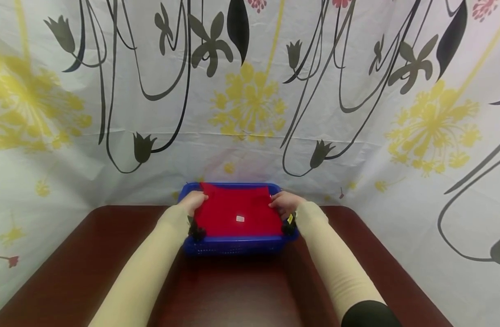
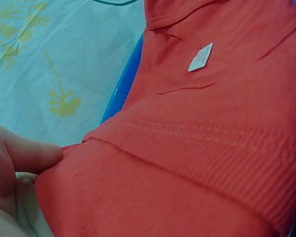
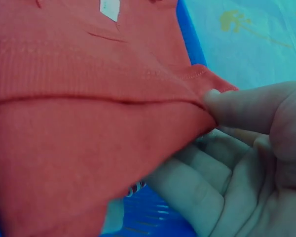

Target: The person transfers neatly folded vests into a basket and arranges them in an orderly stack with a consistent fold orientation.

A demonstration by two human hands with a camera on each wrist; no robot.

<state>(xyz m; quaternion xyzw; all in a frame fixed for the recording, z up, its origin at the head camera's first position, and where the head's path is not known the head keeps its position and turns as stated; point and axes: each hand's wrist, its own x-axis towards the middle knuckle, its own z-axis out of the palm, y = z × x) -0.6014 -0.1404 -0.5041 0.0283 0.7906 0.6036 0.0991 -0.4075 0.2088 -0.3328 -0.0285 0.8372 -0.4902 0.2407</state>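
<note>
A folded red knit top (image 1: 237,204) with a ribbed band and a small white label lies over a blue plastic basket (image 1: 235,245). At its left edge, my left hand (image 1: 194,200) pinches the cloth between thumb and fingers. My right hand (image 1: 287,202) grips the opposite edge, thumb on top and fingers underneath. Up close in the left wrist view, the label (image 2: 201,57) shows near a seam of the top. Beneath the cloth in the right wrist view, a striped item (image 3: 136,188) peeks out inside the basket, mostly hidden.
The basket stands at the far end of a dark reddish-brown table (image 1: 233,290). Right behind it hangs a white curtain (image 1: 250,159) printed with flowers, which also runs along both sides. Dark wrist-worn devices (image 1: 197,232) sit close to the basket's front rim.
</note>
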